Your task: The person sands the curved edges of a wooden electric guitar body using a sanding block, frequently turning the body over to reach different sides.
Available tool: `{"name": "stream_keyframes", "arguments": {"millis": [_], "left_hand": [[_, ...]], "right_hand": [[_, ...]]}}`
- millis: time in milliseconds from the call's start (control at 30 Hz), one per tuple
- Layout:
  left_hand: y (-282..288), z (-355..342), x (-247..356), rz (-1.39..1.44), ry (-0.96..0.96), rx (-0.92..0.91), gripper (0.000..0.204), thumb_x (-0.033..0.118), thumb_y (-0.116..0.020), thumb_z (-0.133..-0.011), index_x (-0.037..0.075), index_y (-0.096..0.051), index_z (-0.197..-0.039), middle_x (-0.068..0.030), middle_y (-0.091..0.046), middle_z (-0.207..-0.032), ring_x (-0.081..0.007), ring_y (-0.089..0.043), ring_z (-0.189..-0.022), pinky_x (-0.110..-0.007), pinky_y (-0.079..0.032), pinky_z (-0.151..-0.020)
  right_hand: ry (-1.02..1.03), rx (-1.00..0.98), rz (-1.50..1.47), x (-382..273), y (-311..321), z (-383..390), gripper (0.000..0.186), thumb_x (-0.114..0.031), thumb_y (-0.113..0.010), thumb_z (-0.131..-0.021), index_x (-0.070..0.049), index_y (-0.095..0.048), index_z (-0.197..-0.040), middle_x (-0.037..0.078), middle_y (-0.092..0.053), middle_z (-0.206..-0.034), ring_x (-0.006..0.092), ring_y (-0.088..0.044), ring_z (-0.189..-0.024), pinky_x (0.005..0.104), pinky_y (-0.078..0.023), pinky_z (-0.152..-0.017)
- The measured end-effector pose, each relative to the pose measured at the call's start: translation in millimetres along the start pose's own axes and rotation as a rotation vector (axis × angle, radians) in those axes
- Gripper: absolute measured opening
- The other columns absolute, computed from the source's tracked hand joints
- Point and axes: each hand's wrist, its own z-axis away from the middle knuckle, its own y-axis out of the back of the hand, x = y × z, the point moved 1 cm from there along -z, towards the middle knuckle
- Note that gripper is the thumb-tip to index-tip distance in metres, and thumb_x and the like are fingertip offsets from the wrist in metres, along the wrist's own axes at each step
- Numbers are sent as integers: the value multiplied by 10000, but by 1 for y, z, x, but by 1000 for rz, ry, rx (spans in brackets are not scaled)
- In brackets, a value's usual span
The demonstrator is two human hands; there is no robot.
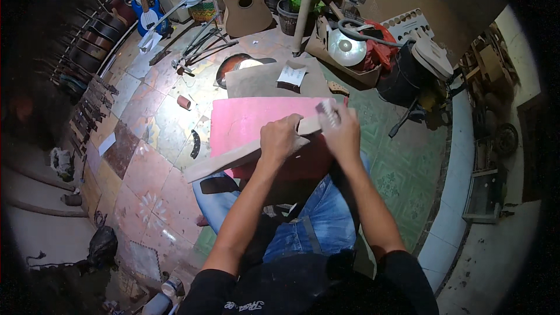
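Note:
A long pale wooden guitar neck (224,162) lies slantwise over a pink board (245,116) in front of my lap. My left hand (280,139) is closed around the neck at about its middle. At the neck's upper right end, my right hand (343,134) is closed on a small pale piece with dark marks, which looks like folded sandpaper (328,114). That hand is slightly blurred, and its fingers partly hide the neck's end. Just beyond the board, a curled sheet of sandpaper (291,76) with a white printed back rests on a flat brown sheet (251,83).
Past the board lie a sunburst guitar body (224,69) and an unfinished guitar body (246,9). A pole (306,9) stands near a cardboard box (344,67) and a black bucket (399,76). On the left floor are a brown cylinder (184,102) and a curved black piece (195,144).

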Motion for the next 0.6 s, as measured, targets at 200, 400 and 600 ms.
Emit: {"name": "stream_keyframes", "arguments": {"millis": [200, 400, 600], "left_hand": [[7, 2, 3, 80, 24, -2, 533, 311, -917, -620, 162, -749, -1103, -92, -747, -848, -326, -731, -759, -438, -562, -650], [1, 7, -4, 61, -10, 50, 521, 301, -919, -625, 151, -747, -1093, -98, -748, -850, -319, -735, -771, -417, -570, -663], [7, 7, 3, 62, 6, -33, 537, 292, -932, -603, 149, -744, -1085, -101, -761, -912, -310, -744, -820, -407, -578, -689]], "right_hand": [[450, 121, 263, -16, 6, 27, 373, -265, -737, -887, -95, -677, -1213, 244, -630, -1051, 439, -626, -963, 515, -513, -860], [356, 108, 221, -28, 7, 44, 307, -191, -763, -851, -79, -724, -1135, 211, -649, -1035, 389, -643, -964, 468, -525, -863], [-21, -37, -216, 32, -2, 1, 421, -262, -783, -836, -142, -711, -1233, 215, -601, -1084, 414, -605, -1008, 506, -510, -875]]}}
